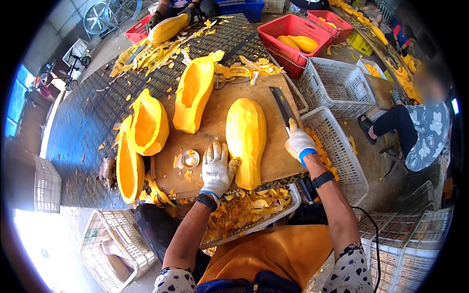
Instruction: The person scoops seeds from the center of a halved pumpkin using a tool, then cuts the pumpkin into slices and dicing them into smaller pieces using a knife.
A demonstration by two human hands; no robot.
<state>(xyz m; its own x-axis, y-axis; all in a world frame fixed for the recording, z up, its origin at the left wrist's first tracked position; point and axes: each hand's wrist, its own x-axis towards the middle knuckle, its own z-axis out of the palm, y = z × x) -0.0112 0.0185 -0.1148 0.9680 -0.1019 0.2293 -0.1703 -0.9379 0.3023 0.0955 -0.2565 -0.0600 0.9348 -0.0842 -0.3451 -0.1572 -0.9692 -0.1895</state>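
Observation:
My right hand (300, 143), in a white knit glove, grips the handle of a large knife (282, 104) that lies along the right side of a wooden cutting board (216, 143). Flat on the board rests my gloved left hand (216, 168), its thumb against a peeled yellow pumpkin (246, 139). It holds nothing. Left of that hand is a small round metal scraper or cup (190, 159) with pulp on it. Three hollowed pumpkin pieces lie further left: one on the board (194, 95), one at its edge (149, 124) and a long one (130, 164).
A tray of pulp and peel (253, 208) sits under the board's near edge. On the right, a white crate (340, 157) holds cut pieces. Peelers (231, 81) lie behind the board. Across the table, another person's gloved hands hold a pumpkin (168, 29). Another person (421, 124) sits at right.

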